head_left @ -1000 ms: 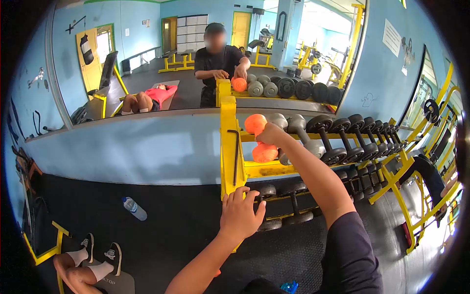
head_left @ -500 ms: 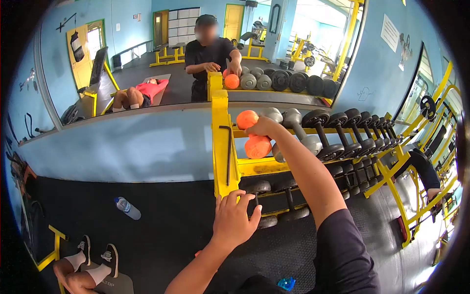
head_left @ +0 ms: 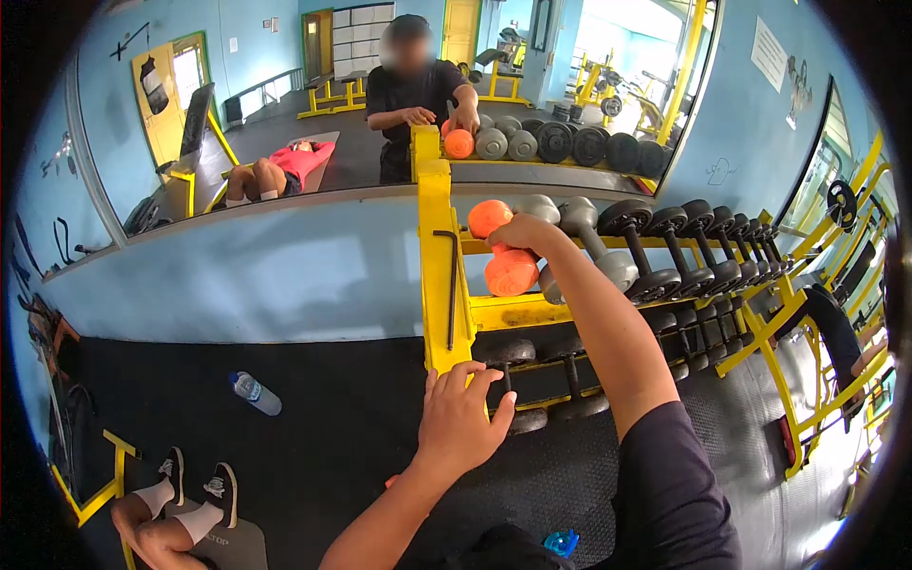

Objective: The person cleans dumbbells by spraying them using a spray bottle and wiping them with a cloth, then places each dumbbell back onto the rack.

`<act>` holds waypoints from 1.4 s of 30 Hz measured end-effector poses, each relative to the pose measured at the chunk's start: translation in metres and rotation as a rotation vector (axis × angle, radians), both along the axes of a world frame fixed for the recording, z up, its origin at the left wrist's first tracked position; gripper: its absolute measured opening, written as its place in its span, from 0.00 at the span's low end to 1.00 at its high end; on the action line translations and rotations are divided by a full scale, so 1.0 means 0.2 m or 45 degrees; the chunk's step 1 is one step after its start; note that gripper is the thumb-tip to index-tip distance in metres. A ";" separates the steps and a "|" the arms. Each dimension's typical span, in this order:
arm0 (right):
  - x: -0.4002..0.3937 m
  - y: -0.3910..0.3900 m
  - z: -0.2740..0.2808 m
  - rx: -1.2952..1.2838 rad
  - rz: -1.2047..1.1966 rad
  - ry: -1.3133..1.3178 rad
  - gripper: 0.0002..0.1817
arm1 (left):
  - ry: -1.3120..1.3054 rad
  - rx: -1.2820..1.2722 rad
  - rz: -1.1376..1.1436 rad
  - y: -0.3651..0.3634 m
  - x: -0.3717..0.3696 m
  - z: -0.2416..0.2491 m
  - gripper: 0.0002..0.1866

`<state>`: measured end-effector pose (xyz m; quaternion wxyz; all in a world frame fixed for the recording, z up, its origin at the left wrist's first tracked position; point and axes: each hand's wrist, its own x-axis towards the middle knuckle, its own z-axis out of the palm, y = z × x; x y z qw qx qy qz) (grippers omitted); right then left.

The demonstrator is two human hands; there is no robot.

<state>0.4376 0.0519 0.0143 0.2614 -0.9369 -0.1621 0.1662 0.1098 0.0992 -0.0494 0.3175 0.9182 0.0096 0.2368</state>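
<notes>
My right hand (head_left: 522, 233) is wrapped round the middle of an orange dumbbell (head_left: 512, 274) at the left end of the upper rack shelf. Grey dumbbells (head_left: 613, 270) lie just right of it, then black ones (head_left: 638, 249). Below, my left hand (head_left: 463, 418) is raised by the foot of the yellow rack post (head_left: 438, 256), fingers apart and nothing held. A black bent bar (head_left: 452, 294) hangs on that post.
Behind the rack is a wall mirror (head_left: 351, 171). A water bottle (head_left: 255, 393) lies on the floor at left, near a person's shoes (head_left: 220, 492). Another person (head_left: 836, 337) is at the far right. A blue object (head_left: 561, 542) sits on the floor below.
The view has shifted slightly, so the rack appears a little further right and higher. My right hand stays on the orange dumbbell, and my left hand keeps its open pose.
</notes>
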 end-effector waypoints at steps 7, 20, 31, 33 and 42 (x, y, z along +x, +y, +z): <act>-0.04 0.01 0.06 -0.345 0.172 -0.402 0.33 | -0.021 -0.019 0.007 0.00 0.00 0.00 0.17; -0.56 -0.05 0.03 -0.225 0.149 -0.953 0.17 | 0.009 0.024 0.050 -0.02 -0.01 0.02 0.17; -0.48 -0.13 -0.15 0.157 0.592 -1.025 0.30 | -0.015 0.116 0.076 -0.04 -0.02 -0.01 0.17; -0.50 -0.11 -0.17 0.158 0.567 -0.995 0.29 | -0.010 0.092 0.074 -0.04 -0.01 -0.01 0.17; -0.42 -0.18 -0.14 0.114 0.612 -0.934 0.28 | -0.055 0.055 0.053 -0.03 -0.02 0.00 0.16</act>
